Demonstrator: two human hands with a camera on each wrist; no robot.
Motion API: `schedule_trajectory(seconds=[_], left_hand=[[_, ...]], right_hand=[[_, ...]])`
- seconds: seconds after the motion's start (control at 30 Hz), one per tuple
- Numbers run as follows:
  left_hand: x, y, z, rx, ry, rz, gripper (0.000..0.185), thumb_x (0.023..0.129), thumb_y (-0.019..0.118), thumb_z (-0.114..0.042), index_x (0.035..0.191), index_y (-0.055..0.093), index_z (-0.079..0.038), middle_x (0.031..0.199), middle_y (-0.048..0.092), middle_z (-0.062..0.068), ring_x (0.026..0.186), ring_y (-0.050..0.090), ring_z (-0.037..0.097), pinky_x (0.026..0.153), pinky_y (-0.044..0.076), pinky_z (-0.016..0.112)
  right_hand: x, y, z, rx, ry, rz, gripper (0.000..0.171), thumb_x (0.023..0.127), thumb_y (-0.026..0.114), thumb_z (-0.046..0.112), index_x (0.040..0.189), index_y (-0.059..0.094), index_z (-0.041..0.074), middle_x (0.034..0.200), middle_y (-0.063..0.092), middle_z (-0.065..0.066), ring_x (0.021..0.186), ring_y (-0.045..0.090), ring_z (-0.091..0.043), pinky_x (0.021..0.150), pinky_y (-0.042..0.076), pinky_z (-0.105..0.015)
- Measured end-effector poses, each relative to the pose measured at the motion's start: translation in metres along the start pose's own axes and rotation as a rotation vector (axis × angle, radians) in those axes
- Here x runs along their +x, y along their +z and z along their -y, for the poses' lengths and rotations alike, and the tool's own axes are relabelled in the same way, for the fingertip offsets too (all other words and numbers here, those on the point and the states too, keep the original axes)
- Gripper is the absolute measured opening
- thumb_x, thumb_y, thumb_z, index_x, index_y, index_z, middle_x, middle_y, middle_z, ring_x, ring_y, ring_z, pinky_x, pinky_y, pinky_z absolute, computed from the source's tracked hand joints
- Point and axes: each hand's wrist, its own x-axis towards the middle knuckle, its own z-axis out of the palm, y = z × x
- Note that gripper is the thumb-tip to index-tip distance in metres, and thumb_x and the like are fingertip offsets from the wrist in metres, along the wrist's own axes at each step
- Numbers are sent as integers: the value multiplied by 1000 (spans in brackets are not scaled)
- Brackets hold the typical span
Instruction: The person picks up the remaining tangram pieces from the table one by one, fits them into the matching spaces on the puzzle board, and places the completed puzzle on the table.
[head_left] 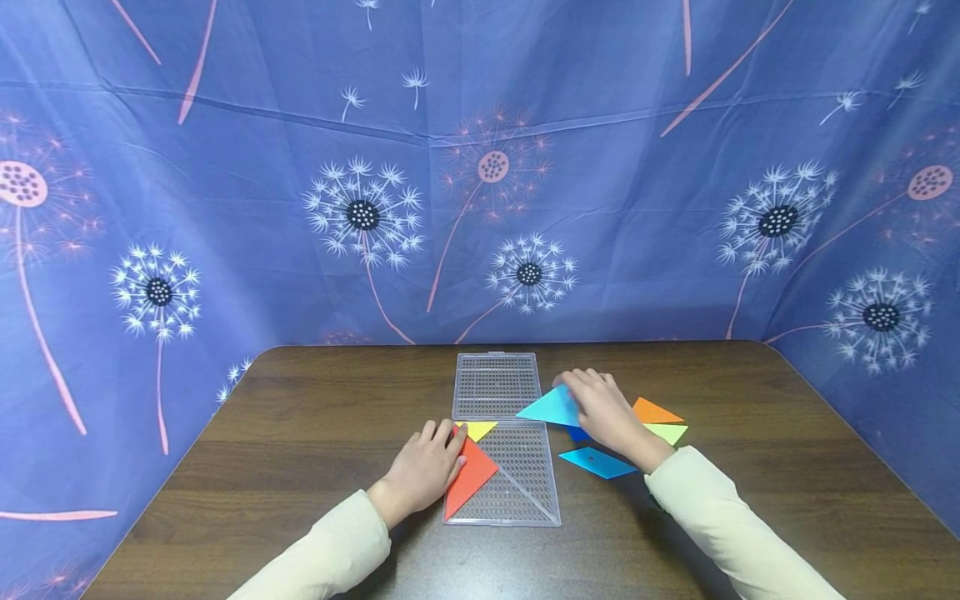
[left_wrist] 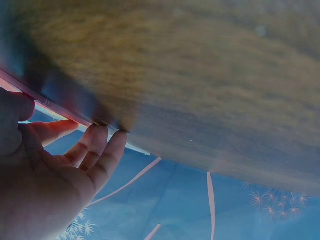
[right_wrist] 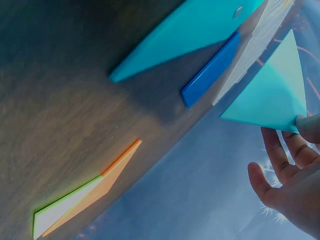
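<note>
My left hand (head_left: 423, 468) rests at the left side of a clear plastic grid tray (head_left: 528, 479), its fingers and thumb touching a red triangle tile (head_left: 474, 477) that lies in the tray. A small yellow tile (head_left: 482, 430) lies at the tray's upper left corner, beside those fingertips. In my right hand (head_left: 606, 412) a light blue triangle tile (head_left: 551, 407) is pinched near one corner. The right wrist view shows that triangle (right_wrist: 275, 90) raised off the table, between thumb and fingers.
A second gridded panel (head_left: 495, 383) adjoins the tray behind. To the right lie a blue parallelogram tile (head_left: 596, 462), a dark blue tile (head_left: 577, 434), an orange tile (head_left: 656, 410) and a yellow-green tile (head_left: 667, 432). A patterned blue cloth (head_left: 480, 250) hangs behind the wooden table (head_left: 300, 442).
</note>
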Motion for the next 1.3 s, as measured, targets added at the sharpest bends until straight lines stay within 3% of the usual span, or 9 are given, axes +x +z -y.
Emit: schedule_trajectory(seconds=[0.37,0.8,1.3], left_hand=[[0,0,0,1,3,-5,44,93,47,-38,128,53,-11,115,51,10,94,48,23,75,48,32],[0,0,0,-12,-4,11,45,92,47,-38,129,53,-11,115,51,10,94,48,22,75,48,33],[1,0,0,-29,-11,18,45,92,47,-38,129,53,-11,115,50,10,95,47,22,74,47,33]], right_hand=[[-9,-1,18,9,-50,-20,23,85,57,-1,103,61,13,97,64,0,91,57,-21,75,41,-42],[-17,0,45,43,-120,-33,23,82,60,-2,99,63,13,94,64,2,89,57,-17,81,44,-44],[-25,2,72,79,-144,53,21,85,57,0,101,63,13,101,65,1,96,57,-16,82,44,-39]])
